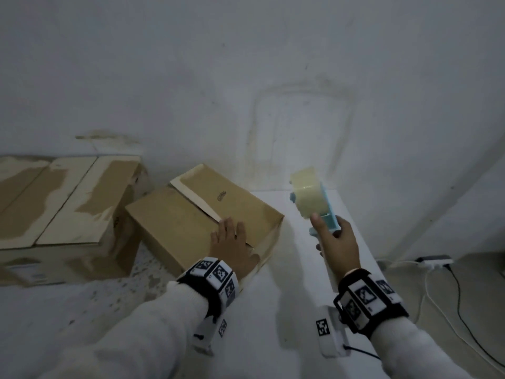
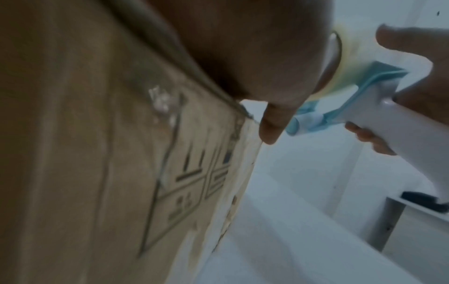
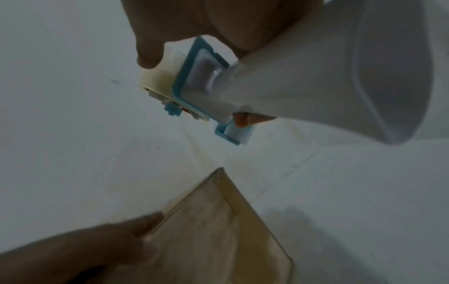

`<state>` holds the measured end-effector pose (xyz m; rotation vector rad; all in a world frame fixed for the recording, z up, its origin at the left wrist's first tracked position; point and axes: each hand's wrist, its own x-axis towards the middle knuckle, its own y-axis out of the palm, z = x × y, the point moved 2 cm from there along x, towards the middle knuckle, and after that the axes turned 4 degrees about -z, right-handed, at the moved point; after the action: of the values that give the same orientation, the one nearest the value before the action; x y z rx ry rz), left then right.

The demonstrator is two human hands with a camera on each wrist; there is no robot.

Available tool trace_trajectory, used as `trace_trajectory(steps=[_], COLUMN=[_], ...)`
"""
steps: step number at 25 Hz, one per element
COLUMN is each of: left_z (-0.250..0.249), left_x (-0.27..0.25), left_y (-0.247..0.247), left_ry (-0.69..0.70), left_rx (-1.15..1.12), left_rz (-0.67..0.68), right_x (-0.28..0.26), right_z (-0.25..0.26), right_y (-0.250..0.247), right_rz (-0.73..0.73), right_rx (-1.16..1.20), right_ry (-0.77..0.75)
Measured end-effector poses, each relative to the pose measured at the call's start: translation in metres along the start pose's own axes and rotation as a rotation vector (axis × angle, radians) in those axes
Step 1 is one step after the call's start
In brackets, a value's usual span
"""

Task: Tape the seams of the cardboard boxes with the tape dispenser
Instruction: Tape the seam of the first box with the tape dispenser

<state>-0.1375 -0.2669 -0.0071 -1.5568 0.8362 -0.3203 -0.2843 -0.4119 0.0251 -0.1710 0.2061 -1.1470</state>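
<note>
Presently the smaller cardboard box (image 1: 202,214) sits on the white desk (image 1: 273,310), turned at an angle, with its centre seam (image 1: 195,205) running from the far edge toward the near right corner. One flap edge along that seam stands slightly proud at the far end. The left hand (image 1: 232,242) lies flat on the lid at the near end of the seam, fingers straight and spread, gripping nothing. The right hand (image 1: 337,242) is closed round the white handle of the tape dispenser (image 1: 314,198), thumb resting near the roll; the dispenser is held in the air to the right of the box, clear of the cardboard.

A second, larger box (image 1: 62,206) stands to the left against the wall (image 1: 246,64), well apart from the hands. Its top shows pale worn patches; whether tape lies on its seam cannot be told.

Judgement: the step in hand is bringing the dispenser to the seam for the first run. To do it well:
- Press the raised flap level before tape goes on, or the strip will bridge a gap.
- Start over the box's end edge so the tape anchors on the side wall.
- Keep the roller centred on the seam and draw steadily.
- Shift the flat hand out of the tape path, yet keep weight on the lid so the light box does not slide on the smooth desk.
</note>
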Motion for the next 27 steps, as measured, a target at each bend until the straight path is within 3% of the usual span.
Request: trace_trajectory(steps=[2, 4, 7, 9, 12, 17, 23, 27], left_z=[-0.011, -0.008, 0.017, 0.031, 0.044, 0.066, 0.083, 0.091], left_x=[-0.007, -0.007, 0.003, 0.008, 0.010, 0.019, 0.025, 0.033], left_y=[-0.016, -0.041, -0.077, -0.088, -0.098, -0.104, -0.089, -0.081], left_ry=[0.049, 0.073, -0.198, -0.291, -0.276, -0.260, -0.319, -0.359], left_rx=[-0.141, -0.455, -1.152, -1.498, -1.790, -1.785, -1.838, -1.740], left_rz=[0.059, 0.067, -0.006, 0.137, 0.314, 0.221, 0.347, 0.288], right_x=[0.000, -0.002, -0.009, -0.015, -0.022, -0.024, -0.020, -0.017], right_z=[0.025, 0.043, 0.060, 0.067, 0.074, 0.072, 0.063, 0.054], right_y=[0.002, 0.010, 0.029, 0.045, 0.066, 0.085, 0.094, 0.102], right_rz=[0.132, 0.270, 0.426, 0.470, 0.513, 0.505, 0.505, 0.513], right_rx=[0.085, 0.158, 0.251, 0.264, 0.231, 0.206, 0.232, 0.170], right_ry=[-0.044, -0.037, -0.034, -0.066, -0.131, -0.159, -0.165, -0.201])
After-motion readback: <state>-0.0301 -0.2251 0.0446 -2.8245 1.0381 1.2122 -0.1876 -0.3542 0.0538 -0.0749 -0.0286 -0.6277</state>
